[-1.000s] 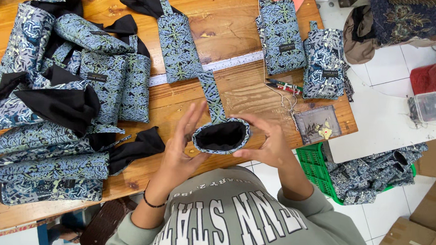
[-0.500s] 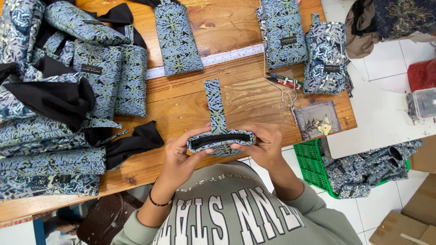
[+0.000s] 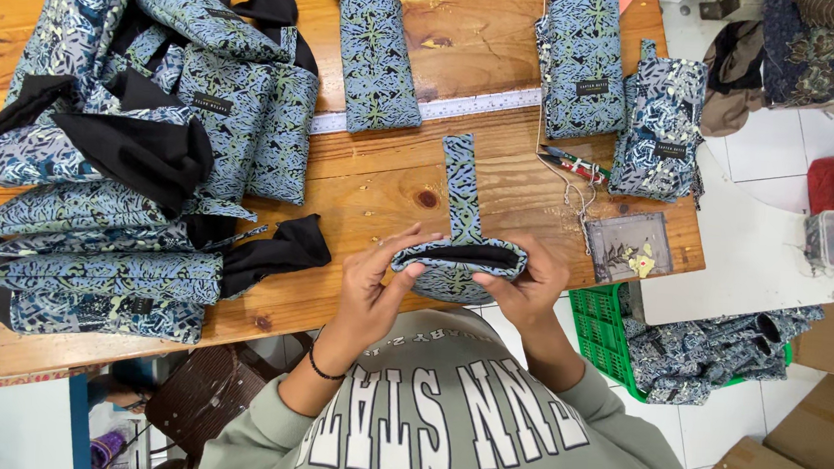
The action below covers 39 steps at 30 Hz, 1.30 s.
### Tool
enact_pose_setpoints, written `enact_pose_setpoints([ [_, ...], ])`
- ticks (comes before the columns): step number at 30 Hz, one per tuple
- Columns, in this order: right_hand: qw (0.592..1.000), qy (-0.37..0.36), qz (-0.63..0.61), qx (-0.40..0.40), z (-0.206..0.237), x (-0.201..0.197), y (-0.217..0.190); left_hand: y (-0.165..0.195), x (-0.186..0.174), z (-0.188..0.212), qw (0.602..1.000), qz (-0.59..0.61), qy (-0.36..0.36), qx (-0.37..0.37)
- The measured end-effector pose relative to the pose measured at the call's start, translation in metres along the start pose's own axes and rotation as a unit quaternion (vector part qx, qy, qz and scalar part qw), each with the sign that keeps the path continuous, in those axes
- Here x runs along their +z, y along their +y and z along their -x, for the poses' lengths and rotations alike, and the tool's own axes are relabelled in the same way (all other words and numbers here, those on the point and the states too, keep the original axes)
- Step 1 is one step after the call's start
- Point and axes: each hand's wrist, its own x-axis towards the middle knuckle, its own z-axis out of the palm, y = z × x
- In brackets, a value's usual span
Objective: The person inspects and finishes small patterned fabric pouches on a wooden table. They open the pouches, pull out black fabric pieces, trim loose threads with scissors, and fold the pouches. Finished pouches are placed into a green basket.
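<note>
I hold a small blue leaf-patterned fabric pouch (image 3: pixel 453 270) with black lining at the near edge of the wooden table (image 3: pixel 382 180). My left hand (image 3: pixel 376 285) pinches its left end and my right hand (image 3: pixel 524 288) pinches its right end, pressing the mouth nearly flat. A long patterned strap (image 3: pixel 462 185) runs from the pouch away across the table.
A heap of like pouches with black lining (image 3: pixel 127 143) fills the table's left. More pouches lie at the back middle (image 3: pixel 377 56) and back right (image 3: pixel 583 62). A white ruler (image 3: pixel 481 105), pens (image 3: pixel 573 164) and a small clear box (image 3: pixel 628 246) sit nearby; a green basket (image 3: pixel 602 330) stands below right.
The pouch mouth, held wide open a second ago, is now squeezed almost flat between both hands. The hands stayed at the table's near edge.
</note>
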Motion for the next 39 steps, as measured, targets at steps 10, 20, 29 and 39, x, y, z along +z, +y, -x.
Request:
enact_pose_setpoints([
  [10,0.998,-0.053,-0.043,0.012,0.001,0.008,-0.012,-0.017,-0.005,0.005,0.984,0.158,-0.049,-0.070],
  [20,0.987,0.050,-0.105,0.109,0.010,0.006,0.008,-0.032,0.015,0.010,0.972,0.146,-0.082,-0.166],
  [29,0.959,-0.156,-0.127,0.197,-0.018,0.004,-0.022,-0.052,0.018,0.016,0.949,0.218,0.026,-0.228],
  [39,0.936,-0.188,-0.180,0.234,-0.020,0.010,0.007,-0.043,0.018,-0.007,0.955,0.192,0.101,-0.203],
])
